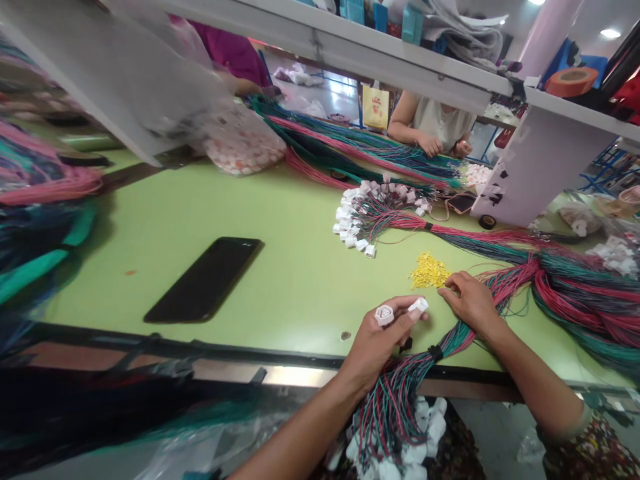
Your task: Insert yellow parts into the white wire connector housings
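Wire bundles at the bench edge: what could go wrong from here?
The loose yellow pieces lie right beside the right hand, so its fingers or the red-and-green wires could scatter them. The left hand pinches two white plastic connectors just above the green table's edge, so one might drop into the wire bundle hanging below, where it could be hard to find.
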{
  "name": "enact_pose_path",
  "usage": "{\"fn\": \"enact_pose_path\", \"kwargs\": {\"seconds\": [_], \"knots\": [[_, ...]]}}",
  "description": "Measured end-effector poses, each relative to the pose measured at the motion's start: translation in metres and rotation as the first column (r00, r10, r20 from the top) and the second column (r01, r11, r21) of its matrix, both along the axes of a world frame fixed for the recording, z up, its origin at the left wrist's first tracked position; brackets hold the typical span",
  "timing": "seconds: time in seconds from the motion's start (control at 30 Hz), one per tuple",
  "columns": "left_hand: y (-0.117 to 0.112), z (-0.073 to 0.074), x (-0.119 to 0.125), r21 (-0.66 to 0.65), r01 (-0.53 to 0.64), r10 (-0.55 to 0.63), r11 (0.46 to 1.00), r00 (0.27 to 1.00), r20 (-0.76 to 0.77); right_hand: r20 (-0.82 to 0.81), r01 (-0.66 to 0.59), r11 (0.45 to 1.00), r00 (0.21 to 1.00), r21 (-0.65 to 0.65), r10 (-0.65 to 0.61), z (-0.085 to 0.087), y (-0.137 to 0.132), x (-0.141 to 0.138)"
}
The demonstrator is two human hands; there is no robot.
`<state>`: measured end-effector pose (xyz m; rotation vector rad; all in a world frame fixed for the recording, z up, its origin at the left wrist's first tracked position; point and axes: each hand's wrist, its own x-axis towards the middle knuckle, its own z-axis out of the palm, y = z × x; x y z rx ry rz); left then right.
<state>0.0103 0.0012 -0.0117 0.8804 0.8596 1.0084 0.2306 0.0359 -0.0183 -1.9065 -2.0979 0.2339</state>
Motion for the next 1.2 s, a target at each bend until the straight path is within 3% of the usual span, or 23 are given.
{"fn": "enact_pose_path", "kwargs": {"seconds": [0.27, 0.43, 0.77, 1.2], "knots": [[0.001, -0.002, 0.0, -0.01, -0.002, 0.002, 1.0, 1.0, -0.003, -0.166, -0.222, 0.974, 0.963, -0.053, 0.211, 0.0, -0.001, 0.004], [0.001, -0.003, -0.001, -0.007, -0.009, 0.009, 1.0, 1.0, -0.017, -0.281, -0.204, 0.978, 0.941, -0.03, 0.188, -0.002, -0.005, 0.009], [0.002, -0.003, 0.0, -0.023, 0.0, 0.0, 1.0, 1.0, -0.024, -0.211, -0.141, 0.99, 0.968, -0.021, 0.134, -0.004, 0.0, 0.0], [0.004, -0.008, 0.0, -0.033, 0.008, -0.009, 0.999, 1.0, -0.03, -0.226, -0.208, 0.978, 0.952, 0.014, 0.206, -0.006, 0.003, -0.001]]}}
